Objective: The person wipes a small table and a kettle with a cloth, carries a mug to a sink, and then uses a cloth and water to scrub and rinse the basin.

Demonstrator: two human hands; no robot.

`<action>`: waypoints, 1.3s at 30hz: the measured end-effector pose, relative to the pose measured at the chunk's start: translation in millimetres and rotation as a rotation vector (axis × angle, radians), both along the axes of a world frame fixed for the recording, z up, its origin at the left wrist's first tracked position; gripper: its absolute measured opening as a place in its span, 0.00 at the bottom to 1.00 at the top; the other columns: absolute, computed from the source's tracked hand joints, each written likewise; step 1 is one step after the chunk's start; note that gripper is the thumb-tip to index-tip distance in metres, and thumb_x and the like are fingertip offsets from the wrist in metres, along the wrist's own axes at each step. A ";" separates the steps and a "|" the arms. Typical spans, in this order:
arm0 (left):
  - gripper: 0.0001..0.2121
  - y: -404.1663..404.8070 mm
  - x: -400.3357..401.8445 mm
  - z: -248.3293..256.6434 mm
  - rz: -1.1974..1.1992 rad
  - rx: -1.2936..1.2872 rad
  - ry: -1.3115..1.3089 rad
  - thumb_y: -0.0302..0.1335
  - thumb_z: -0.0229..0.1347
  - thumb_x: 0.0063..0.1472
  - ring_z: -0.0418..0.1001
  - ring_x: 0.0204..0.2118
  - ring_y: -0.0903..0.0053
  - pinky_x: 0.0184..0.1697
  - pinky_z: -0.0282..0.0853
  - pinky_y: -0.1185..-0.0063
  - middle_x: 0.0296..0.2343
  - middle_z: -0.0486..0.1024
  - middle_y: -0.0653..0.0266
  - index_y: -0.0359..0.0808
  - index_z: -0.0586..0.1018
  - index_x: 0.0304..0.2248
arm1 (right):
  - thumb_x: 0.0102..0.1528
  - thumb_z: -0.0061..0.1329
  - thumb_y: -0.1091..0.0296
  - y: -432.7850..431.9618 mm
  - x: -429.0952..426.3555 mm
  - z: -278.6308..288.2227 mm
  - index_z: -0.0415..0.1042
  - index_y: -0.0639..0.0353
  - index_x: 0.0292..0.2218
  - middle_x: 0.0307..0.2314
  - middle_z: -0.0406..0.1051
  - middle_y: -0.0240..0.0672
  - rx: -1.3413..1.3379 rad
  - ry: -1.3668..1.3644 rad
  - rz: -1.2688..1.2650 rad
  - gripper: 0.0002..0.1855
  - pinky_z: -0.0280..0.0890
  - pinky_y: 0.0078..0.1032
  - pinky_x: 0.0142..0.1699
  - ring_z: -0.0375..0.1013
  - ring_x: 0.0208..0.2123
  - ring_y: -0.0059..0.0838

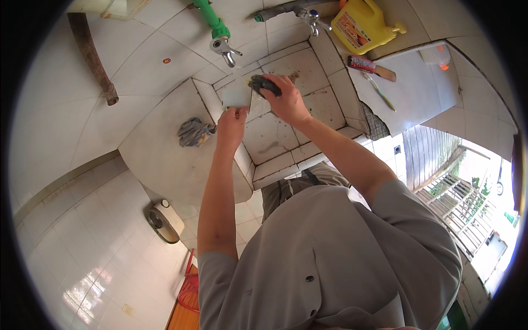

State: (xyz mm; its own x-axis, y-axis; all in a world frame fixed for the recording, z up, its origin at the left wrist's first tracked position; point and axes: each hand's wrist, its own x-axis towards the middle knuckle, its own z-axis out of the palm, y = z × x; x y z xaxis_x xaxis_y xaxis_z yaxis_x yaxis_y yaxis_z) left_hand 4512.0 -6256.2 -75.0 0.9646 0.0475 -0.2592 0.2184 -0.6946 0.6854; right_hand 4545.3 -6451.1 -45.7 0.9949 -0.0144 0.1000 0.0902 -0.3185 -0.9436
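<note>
My left hand (232, 128) grips the near edge of a flat, pale rectangular piece (236, 95) over the left side of a white-tiled sink (272, 142). Whether it is a blade or a plate, I cannot tell. My right hand (287, 99) is closed around a dark, crumpled scrubbing cloth or pad (264, 85), right beside the flat piece's right edge. Just above hangs a chrome tap (225, 51) on a green pipe (211, 18), with what looks like a thin stream of water below it. A small brown thing (294, 77) shows partly behind my right hand.
A crumpled grey rag (194, 132) lies on the left counter (165, 165). To the right are a yellow jug (363, 27), a red-bristled brush (371, 68), a toothbrush (380, 93) and a broken counter edge (374, 121). A second tap (314, 20) projects above the sink.
</note>
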 end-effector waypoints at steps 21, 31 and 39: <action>0.14 -7.1 -12.5 14.8 0.017 -0.111 0.079 0.35 0.59 0.62 0.75 0.28 0.76 0.34 0.70 0.76 0.25 0.79 0.57 0.29 0.77 0.33 | 0.50 0.54 0.77 16.9 10.0 -20.5 0.76 0.52 0.46 0.37 0.71 0.44 -0.224 -0.224 0.490 0.20 0.70 0.37 0.46 0.73 0.40 0.49; 0.11 -3.8 -37.3 16.0 -0.044 -0.192 0.116 0.31 0.60 0.62 0.71 0.26 0.79 0.31 0.67 0.78 0.23 0.76 0.59 0.31 0.75 0.30 | 0.50 0.55 0.72 -1.7 22.3 -3.8 0.77 0.50 0.46 0.39 0.74 0.42 -0.061 -0.188 0.617 0.20 0.69 0.35 0.50 0.71 0.44 0.44; 0.13 -4.3 -18.6 30.9 0.335 -1.039 0.210 0.30 0.51 0.67 0.76 0.38 0.74 0.48 0.73 0.72 0.28 0.76 0.63 0.34 0.71 0.24 | 0.58 0.50 0.63 3.4 21.2 -46.2 0.74 0.57 0.52 0.36 0.76 0.31 0.810 0.869 0.219 0.21 0.70 0.21 0.38 0.73 0.34 0.22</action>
State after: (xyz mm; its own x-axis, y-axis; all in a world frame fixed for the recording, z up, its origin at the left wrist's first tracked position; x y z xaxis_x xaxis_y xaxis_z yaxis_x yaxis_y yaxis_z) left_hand 4493.4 -6260.5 -44.1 0.8759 -0.0380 -0.4810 0.4678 0.3115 0.8272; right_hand 4566.5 -6447.7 -91.9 0.7150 0.4137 -0.5636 -0.6953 0.3363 -0.6351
